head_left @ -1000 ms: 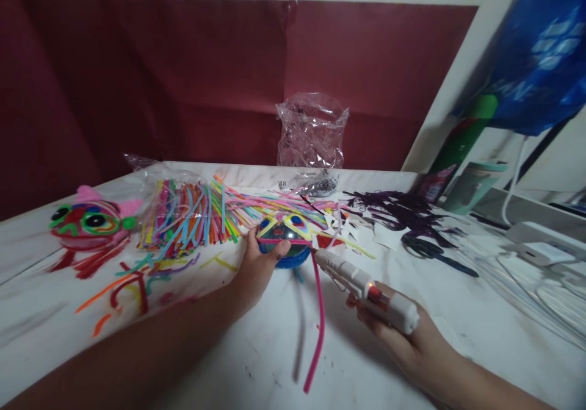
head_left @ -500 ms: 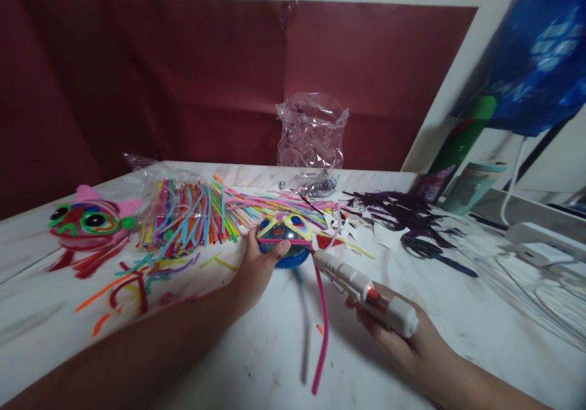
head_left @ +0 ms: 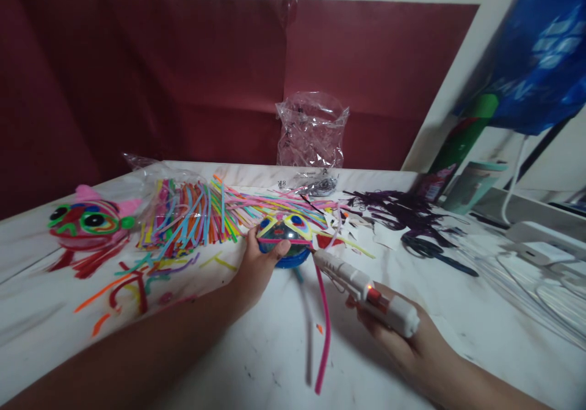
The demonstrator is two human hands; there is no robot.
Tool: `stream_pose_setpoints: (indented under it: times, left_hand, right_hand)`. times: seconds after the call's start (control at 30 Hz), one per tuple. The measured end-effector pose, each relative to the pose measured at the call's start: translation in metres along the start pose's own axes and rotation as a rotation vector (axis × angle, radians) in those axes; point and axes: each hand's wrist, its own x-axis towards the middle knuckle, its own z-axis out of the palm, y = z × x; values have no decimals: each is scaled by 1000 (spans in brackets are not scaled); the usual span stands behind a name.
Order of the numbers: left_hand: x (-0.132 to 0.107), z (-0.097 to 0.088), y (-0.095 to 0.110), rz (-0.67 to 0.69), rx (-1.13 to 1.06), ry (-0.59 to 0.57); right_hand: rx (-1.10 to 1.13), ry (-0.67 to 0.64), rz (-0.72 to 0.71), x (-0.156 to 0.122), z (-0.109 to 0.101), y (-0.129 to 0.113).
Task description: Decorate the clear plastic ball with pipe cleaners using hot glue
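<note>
My left hand (head_left: 263, 260) is closed round the left side of a dark, rounded craft figure (head_left: 293, 246) with a blue base, its thumb across the front. Yellow-rimmed eyes with blue centres sit on top of the figure. Across its middle runs a pink pipe cleaner (head_left: 323, 337), whose loose end hangs down in front on the right. My right hand (head_left: 398, 324) grips a white glue gun (head_left: 352, 276) with a small orange light lit. The gun's nozzle is at the figure's right side, by the pink pipe cleaner; whether it touches I cannot tell.
A finished-looking pink craft face (head_left: 89, 224) sits far left. Bundled coloured pipe cleaners (head_left: 187, 218) lie behind my left hand, cut pieces (head_left: 130, 288) before them. Scissors (head_left: 434, 254), purple strands (head_left: 398, 208) and cables (head_left: 526, 288) lie right; a clear plastic bag (head_left: 312, 135) stands at the back.
Both hands, the figure and the glue gun hold nearly the same places. The hanging end of the pink pipe cleaner has shifted very slightly to the right.
</note>
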Motion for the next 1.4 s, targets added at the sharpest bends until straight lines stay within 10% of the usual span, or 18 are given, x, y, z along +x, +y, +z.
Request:
stream_pose_setpoints:
  times: [1.4]
  left_hand:
    - [-2,1,4,22,98,34]
  right_hand:
    - [-23,-76,-36,-2,5,-2]
